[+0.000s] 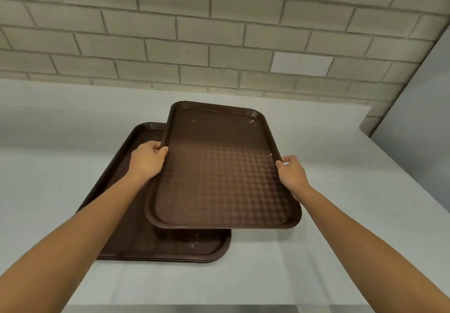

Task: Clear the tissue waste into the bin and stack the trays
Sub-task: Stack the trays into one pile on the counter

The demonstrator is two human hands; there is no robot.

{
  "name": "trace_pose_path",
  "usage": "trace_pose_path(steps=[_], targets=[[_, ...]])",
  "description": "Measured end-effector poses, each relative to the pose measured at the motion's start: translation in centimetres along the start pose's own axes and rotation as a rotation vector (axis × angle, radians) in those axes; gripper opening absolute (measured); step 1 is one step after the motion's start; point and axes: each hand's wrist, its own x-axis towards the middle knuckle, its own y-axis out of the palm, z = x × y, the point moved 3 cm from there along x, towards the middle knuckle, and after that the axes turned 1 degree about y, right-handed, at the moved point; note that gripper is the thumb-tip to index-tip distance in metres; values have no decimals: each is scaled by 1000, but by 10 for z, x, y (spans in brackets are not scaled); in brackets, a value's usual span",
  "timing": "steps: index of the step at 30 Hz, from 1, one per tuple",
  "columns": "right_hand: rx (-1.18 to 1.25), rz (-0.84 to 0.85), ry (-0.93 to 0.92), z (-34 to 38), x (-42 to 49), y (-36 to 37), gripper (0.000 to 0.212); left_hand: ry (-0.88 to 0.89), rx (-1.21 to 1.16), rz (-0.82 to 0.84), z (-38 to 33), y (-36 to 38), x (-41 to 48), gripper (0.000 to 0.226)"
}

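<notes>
1. Location. The held tray, brown plastic, is above the stack of like trays. It is offset toward the stack's right and far side and turned slightly askew to it. It appears to be clear of the stack rather than resting on it. The stack lies flat on the grey tabletop, with a brick wall beyond it.
2. Hands. The left hand is clamped on the held tray's left long rim, fingers curled round the edge. The right hand grips the opposite long rim likewise. Both hold at about mid-length.
3. Handling, as judged. This is stiff moulded plastic, with no sag showing between the two grips. It is probably light and not fragile. The chequered floor looks textured; the smooth raised rim may be slick.
4. Point of hold. The mid-rim grip on both long sides is sound, since it keeps the tray level and leaves the corners free to line up. Fingers under the rim risk a pinch as the tray nests.
5. Contents. There are a few pale specks on the held tray's floor. No tissue waste or bin is in view.
6. Status, as judged. The stacking step is in hand. The held tray needs squaring over the stack.
</notes>
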Motion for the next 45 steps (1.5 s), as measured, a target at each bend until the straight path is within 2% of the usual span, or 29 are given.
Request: trace_pose_path(steps=[6, 16, 34, 40, 45], targets=[[-44, -15, -52, 22, -28, 42, 34, 15, 122, -39, 41, -38, 11, 29], [-135, -59, -75, 42, -58, 92, 20, 80, 272, -44, 95, -80, 20, 30], [-213, -115, -100, 45, -65, 106, 21, 9, 179, -55, 116, -76, 17, 22], [-168, -141, -105, 40, -66, 108, 22, 29, 189, -74, 117, -73, 15, 18], [-107, -97, -44, 37, -63, 111, 30, -3, 172, -56, 119, -71, 13, 24]])
